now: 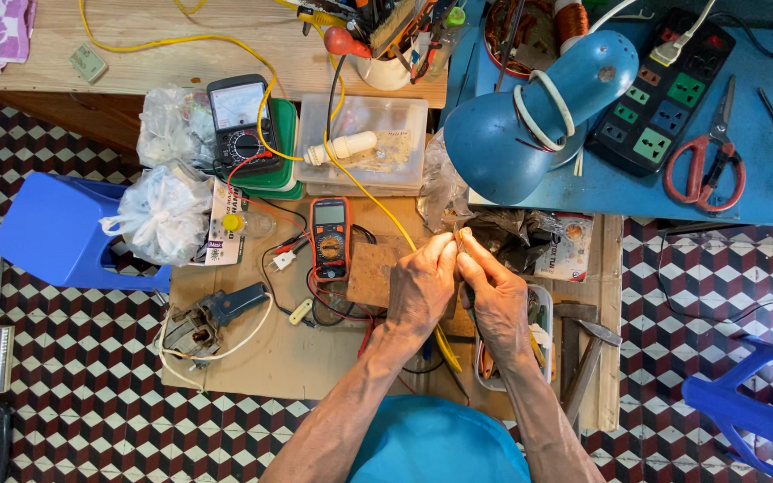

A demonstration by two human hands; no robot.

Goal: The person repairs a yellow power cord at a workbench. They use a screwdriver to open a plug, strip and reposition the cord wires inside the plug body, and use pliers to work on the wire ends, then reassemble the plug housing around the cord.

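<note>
Two hands, left hand (420,288) and right hand (496,300), meet over the counter's middle, fingertips pinched shut on one tiny part (460,236), too small to identify. Looks light and fiddly, so I'd grip by the ends. Further out: two meters, orange multimeter (330,236) and black analog meter (242,123), near the far edge.

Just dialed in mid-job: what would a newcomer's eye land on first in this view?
First the two hands at centre, left hand and right hand, fingertips pinched together on something small that cannot be made out. Above them the big blue lamp leans over the bench from the blue table. To the left lies an orange meter, with a yellow cable snaking past it.
</note>
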